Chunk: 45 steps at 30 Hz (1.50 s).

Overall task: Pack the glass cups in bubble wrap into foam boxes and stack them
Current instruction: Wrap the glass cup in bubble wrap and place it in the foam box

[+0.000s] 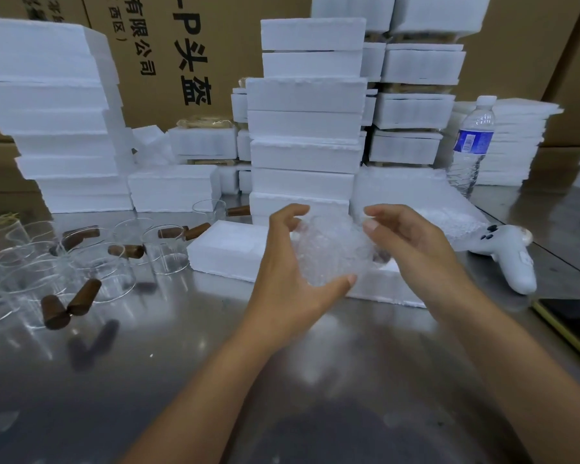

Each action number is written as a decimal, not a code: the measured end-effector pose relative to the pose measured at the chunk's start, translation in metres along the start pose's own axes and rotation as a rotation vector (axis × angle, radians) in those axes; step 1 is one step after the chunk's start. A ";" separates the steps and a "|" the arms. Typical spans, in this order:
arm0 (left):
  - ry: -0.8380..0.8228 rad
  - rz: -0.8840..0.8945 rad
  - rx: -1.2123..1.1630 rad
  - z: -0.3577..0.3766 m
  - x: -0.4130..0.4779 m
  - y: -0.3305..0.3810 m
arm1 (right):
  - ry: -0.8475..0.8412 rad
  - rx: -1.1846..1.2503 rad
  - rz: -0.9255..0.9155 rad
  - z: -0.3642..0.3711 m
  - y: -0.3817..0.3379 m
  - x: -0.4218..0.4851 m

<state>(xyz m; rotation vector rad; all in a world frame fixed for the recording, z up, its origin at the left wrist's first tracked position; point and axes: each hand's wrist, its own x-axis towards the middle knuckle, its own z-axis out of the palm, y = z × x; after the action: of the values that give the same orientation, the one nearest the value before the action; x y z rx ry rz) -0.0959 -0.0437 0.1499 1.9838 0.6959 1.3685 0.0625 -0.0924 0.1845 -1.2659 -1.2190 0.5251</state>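
Your left hand (292, 262) and right hand (407, 242) curl around the bubble-wrapped glass cup (332, 252), gripping it from both sides. You hold it over the open foam box (225, 249).

— What colours do you have there?
— Your foam boxes (305, 155) are white, and your bubble wrap (332, 252) is clear and dimpled.
— And the cups (164, 249)?
— Clear glass, brown handles (126, 251); your surface (181, 346) is grey.

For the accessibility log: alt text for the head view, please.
The left hand and right hand hold a wrapped cup over a foam box on a steel table. Bare cups with wooden handles sit to the left; box stacks stand behind, a bottle and controller to the right.
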 end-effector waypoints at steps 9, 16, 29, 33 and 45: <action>-0.010 -0.106 -0.151 -0.003 0.002 0.002 | -0.102 0.145 0.207 -0.002 0.001 0.000; -0.205 -0.177 0.018 0.001 0.001 -0.009 | 0.256 0.422 0.256 -0.011 -0.003 0.007; -0.243 0.011 0.447 -0.002 -0.004 -0.012 | 0.236 0.381 0.250 -0.007 0.003 0.007; -0.147 0.026 0.455 -0.002 -0.003 -0.007 | 0.128 0.152 0.259 -0.007 0.005 0.007; -0.068 -0.113 0.387 -0.003 -0.001 -0.003 | 0.119 -0.666 0.067 -0.011 0.028 0.007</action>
<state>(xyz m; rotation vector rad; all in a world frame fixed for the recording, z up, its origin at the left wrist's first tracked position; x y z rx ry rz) -0.0991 -0.0415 0.1480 2.2342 1.0898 1.1587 0.0834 -0.0827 0.1632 -1.8715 -1.3000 0.0750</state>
